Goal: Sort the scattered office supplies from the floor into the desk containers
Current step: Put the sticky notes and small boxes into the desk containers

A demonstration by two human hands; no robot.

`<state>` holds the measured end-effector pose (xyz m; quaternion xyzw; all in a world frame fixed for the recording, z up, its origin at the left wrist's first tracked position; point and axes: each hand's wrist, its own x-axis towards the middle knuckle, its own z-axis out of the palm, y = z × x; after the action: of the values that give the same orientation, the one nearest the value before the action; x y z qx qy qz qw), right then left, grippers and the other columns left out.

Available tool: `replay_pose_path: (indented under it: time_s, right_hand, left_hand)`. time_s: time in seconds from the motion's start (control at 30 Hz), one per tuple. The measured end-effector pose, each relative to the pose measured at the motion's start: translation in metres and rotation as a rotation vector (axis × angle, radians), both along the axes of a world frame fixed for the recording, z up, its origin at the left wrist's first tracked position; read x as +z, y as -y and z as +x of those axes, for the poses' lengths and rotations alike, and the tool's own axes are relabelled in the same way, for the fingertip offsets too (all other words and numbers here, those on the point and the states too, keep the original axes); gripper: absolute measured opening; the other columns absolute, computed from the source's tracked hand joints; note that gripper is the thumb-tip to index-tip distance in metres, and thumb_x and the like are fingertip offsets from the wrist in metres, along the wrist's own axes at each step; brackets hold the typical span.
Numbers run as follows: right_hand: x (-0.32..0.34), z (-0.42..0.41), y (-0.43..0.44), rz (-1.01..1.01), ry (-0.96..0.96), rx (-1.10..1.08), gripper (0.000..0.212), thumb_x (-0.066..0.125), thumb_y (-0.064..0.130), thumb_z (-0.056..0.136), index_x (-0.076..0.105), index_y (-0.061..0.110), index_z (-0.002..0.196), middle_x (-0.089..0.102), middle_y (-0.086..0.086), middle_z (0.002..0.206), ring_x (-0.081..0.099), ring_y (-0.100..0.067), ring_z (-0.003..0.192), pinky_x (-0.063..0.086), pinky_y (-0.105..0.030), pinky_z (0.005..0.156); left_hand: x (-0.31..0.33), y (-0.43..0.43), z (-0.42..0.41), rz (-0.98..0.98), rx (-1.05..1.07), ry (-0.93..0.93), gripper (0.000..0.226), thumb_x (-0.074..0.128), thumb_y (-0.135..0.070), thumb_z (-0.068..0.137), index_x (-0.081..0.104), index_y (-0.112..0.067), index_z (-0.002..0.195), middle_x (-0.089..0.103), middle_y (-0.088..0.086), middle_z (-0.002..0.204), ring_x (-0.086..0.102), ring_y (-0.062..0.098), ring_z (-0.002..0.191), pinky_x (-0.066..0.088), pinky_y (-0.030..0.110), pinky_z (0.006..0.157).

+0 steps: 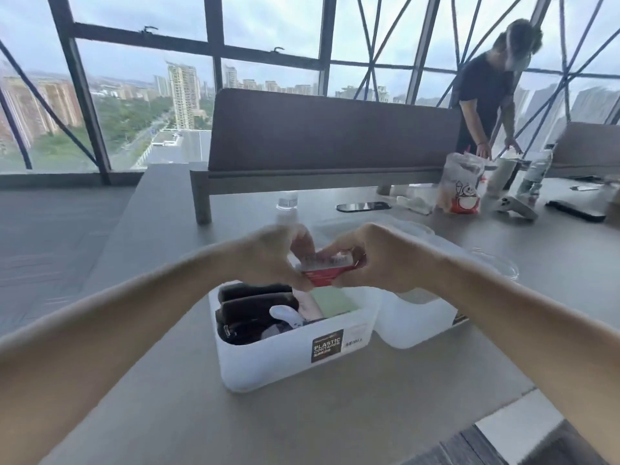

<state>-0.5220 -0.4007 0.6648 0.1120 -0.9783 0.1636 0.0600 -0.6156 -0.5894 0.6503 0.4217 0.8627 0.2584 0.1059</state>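
Both hands hold a small red and white box (326,269) just above the back edge of a white plastic container (295,360) on the grey desk (335,424). My left hand (268,255) pinches the box's left end; my right hand (375,258) grips its right end. Inside the container lie dark items (248,310), a white object (285,315) and a pale green pad (333,300). A second white container (412,325) stands right beside it, its inside mostly hidden by my right hand.
Beyond the hands stand a clear water bottle (287,204), a phone (364,206), a plastic bag (461,184) and other clutter at the right. A brown divider panel (332,132) crosses the desk. Another person (486,88) stands behind it. A clear lid (496,263) lies at right.
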Motion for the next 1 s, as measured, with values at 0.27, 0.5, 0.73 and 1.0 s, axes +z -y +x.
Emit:
replay_pose_path:
  time_s: [0.27, 0.5, 0.73, 1.0]
  right_hand:
    - [-0.016, -0.035, -0.007, 0.231, 0.065, -0.119, 0.031, 0.075, 0.04, 0.082, 0.068, 0.034, 0.111, 0.061, 0.016, 0.085, 0.057, -0.004, 0.074, 0.045, -0.022, 0.063]
    - [-0.043, -0.043, 0.025, 0.491, -0.024, -0.187, 0.027, 0.063, 0.04, 0.087, 0.044, 0.024, 0.098, 0.058, -0.001, 0.086, 0.057, -0.027, 0.083, 0.043, -0.032, 0.07]
    - [-0.042, -0.043, 0.031, 0.733, 0.144, -0.15, 0.037, 0.061, 0.058, 0.084, 0.055, 0.026, 0.101, 0.064, -0.003, 0.105, 0.056, -0.027, 0.094, 0.036, -0.034, 0.074]
    - [-0.04, -0.057, 0.03, 0.784, 0.3, 0.123, 0.037, 0.061, 0.034, 0.089, 0.055, 0.042, 0.124, 0.041, -0.001, 0.119, 0.051, -0.026, 0.106, 0.053, -0.041, 0.074]
  left_hand:
    - [-0.025, 0.0, -0.028, -0.191, -0.007, -0.238, 0.061, 0.074, -0.049, 0.082, 0.044, -0.035, 0.134, 0.055, -0.018, 0.126, 0.046, 0.004, 0.108, 0.04, 0.025, 0.089]
    - [-0.037, 0.013, -0.05, -0.151, 0.034, -0.399, 0.049, 0.07, -0.044, 0.086, 0.054, -0.033, 0.131, 0.055, -0.014, 0.129, 0.049, 0.008, 0.108, 0.042, 0.027, 0.095]
    - [-0.046, 0.023, -0.053, -0.068, 0.089, -0.264, 0.045, 0.066, -0.042, 0.089, 0.058, -0.038, 0.133, 0.065, -0.022, 0.116, 0.063, 0.001, 0.087, 0.048, 0.025, 0.087]
    - [-0.06, 0.026, -0.048, 0.016, 0.125, -0.278, 0.045, 0.065, -0.042, 0.09, 0.056, -0.038, 0.134, 0.065, -0.022, 0.116, 0.064, 0.0, 0.087, 0.052, 0.033, 0.089]
